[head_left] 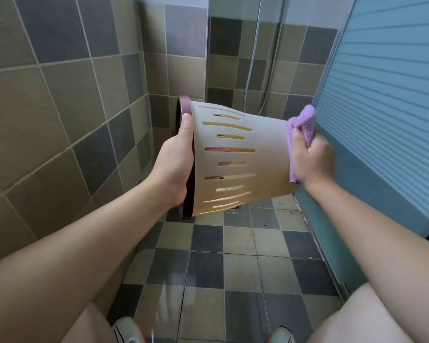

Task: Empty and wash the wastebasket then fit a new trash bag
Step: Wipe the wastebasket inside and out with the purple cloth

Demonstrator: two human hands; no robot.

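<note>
Here the wastebasket (pixel 235 159) hangs in the air on its side, above the checkered floor tiles (pixel 233 263) of a tiled bathroom. Its dark purple rim (pixel 185 108) faces left and its closed base faces right. The beige wall of the basket is cut with long narrow slots, and fingers show pinkish through some of them.

The left hand (pixel 177 164) grips the rim: the thumb lies over the outer edge, pointing up, while the fingers curl inside the mouth. The right hand (pixel 312 162) is closed round a bunched purple cloth (pixel 301 127) and presses it against the base of the basket. Part of the cloth sticks up above the knuckles, and another fold hangs down below the hand along the base edge.

A blue ribbed door panel (pixel 386 120) stands just to the right of the right hand. A shower hose (pixel 268 95) hangs on the far wall behind the basket. At the bottom edge both knees and the toes of two light shoes (pixel 126 330) are visible.
</note>
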